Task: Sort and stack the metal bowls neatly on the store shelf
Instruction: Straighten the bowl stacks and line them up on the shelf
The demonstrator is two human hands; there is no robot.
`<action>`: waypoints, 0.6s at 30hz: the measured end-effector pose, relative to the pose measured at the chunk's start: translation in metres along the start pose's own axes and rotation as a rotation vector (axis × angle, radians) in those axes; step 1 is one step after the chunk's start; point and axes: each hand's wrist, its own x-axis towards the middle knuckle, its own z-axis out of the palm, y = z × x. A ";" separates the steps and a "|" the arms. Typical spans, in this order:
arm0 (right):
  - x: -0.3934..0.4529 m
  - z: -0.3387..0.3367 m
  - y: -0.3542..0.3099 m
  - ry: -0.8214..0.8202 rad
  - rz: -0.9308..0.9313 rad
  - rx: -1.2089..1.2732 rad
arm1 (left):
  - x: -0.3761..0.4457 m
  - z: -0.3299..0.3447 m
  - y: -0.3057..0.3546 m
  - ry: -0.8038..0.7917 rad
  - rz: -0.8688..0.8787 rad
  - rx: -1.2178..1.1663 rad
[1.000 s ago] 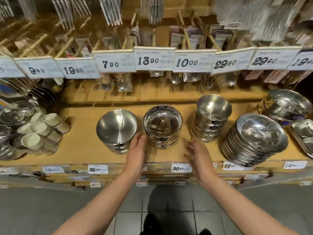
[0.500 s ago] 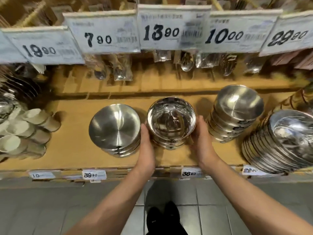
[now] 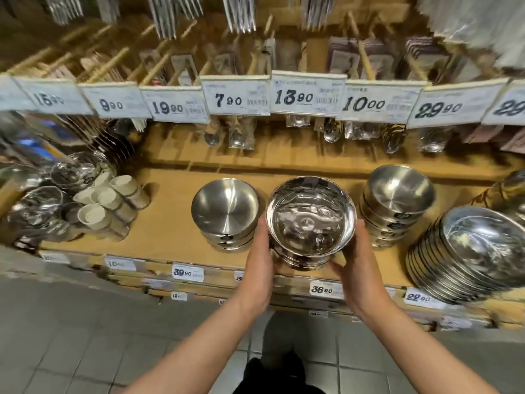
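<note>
A short stack of shiny mirror-finish metal bowls (image 3: 311, 223) is at the front middle of the wooden shelf (image 3: 167, 223). My left hand (image 3: 260, 251) clasps its left side and my right hand (image 3: 356, 251) clasps its right side. The stack looks raised and drawn toward the shelf's front edge. To its left stands a stack of brushed metal bowls (image 3: 225, 211). To its right stands a taller stack of brushed bowls (image 3: 397, 203). All stacks tilt toward me.
A leaning row of shallow metal dishes (image 3: 471, 251) fills the right end. White cups (image 3: 108, 203) and small shiny bowls (image 3: 37, 206) crowd the left. Price tags (image 3: 308, 92) and packaged spoons (image 3: 241, 135) hang above the shelf. Grey floor tiles lie below.
Both hands went from open near the middle stack to gripping its sides, and the stack has come forward and up off its spot. My head has pulled back, showing more shelf.
</note>
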 end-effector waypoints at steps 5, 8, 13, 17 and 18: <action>-0.016 0.041 -0.038 -0.079 0.023 0.002 | -0.028 -0.028 0.055 0.076 -0.023 0.021; -0.016 0.079 -0.050 -0.161 -0.003 -0.042 | -0.041 -0.054 0.083 0.147 0.024 0.030; -0.011 0.148 -0.046 -0.259 0.036 -0.043 | -0.053 -0.115 0.118 0.261 0.080 -0.023; 0.007 0.212 -0.035 -0.224 0.267 0.046 | -0.049 -0.176 0.133 0.320 0.100 -0.002; 0.011 0.228 -0.030 -0.227 0.283 0.054 | -0.046 -0.191 0.135 0.335 0.093 -0.004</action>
